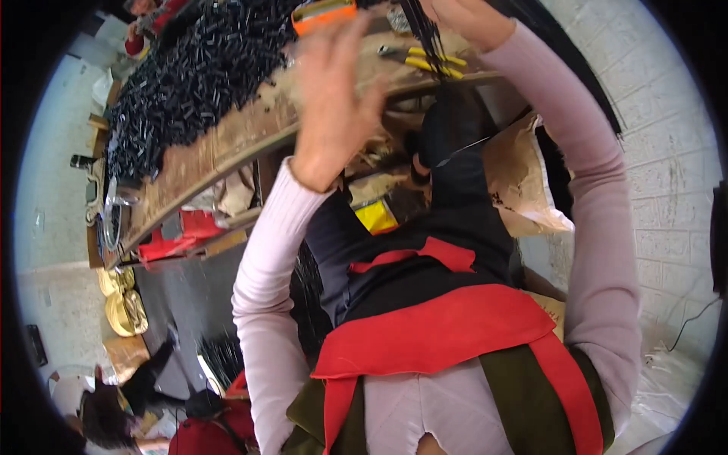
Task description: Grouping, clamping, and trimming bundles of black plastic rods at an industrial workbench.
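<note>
**Left hand [334, 110] spread beside yellow-handled pliers [434, 61]**

From here, black strands [426, 36] hang across the pliers on the bench [227, 144]. That hand's blurred fingers splay left of them; black pieces [205, 76] heap farther left. Beyond the pliers, the right hand [472, 24]: fingers I can't make out.

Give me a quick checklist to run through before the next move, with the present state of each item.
1. Left hand free: ok; motion-blurred, but it looks open and empty.
2. Right hand fully in view: not ok; the picture's upper edge cuts it off.
3. Black strands gripped by the right hand: cannot tell; its fingers are out of frame.
4. Yellow-handled pliers clear of the strands: not ok; strands hang across the handles.
5. Left hand clear of the orange object: cannot tell; they overlap or nearly meet in this view.
</note>
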The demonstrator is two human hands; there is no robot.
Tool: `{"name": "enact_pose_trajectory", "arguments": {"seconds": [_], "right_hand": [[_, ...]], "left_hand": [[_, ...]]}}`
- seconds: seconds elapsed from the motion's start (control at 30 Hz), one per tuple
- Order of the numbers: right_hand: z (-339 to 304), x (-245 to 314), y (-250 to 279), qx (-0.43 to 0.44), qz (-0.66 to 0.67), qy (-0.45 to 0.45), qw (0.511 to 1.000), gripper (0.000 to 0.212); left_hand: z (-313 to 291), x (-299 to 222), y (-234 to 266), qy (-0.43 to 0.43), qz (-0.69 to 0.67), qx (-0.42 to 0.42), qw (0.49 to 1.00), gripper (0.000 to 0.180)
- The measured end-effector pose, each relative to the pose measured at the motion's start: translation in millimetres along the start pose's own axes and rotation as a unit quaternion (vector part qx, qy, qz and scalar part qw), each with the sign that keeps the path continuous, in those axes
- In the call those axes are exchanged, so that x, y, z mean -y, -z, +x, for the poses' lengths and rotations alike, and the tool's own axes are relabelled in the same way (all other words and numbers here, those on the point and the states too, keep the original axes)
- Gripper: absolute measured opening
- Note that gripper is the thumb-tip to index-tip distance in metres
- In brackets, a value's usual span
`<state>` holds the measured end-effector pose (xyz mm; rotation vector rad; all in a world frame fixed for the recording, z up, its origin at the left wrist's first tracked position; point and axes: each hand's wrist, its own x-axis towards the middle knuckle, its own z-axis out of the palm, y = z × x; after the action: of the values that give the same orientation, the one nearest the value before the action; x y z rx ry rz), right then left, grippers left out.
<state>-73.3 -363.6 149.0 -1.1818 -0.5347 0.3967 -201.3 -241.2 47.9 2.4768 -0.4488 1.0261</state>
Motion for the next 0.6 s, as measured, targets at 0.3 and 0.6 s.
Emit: {"name": "enact_pose_trajectory", "arguments": {"seconds": [0.3,0.6], "right_hand": [[-100,-210,-7,-0.136,-0.056,0.045,0.988,0.035],[-183,-293,-8,-0.132,0.019,-0.085,0.987,0.024]], "left_hand": [[-138,34,-91,0.347,-0.509,0.263,0.743,0.043],[-271,1,-113,0.412,-0.55,0.263,0.677,0.04]]}}
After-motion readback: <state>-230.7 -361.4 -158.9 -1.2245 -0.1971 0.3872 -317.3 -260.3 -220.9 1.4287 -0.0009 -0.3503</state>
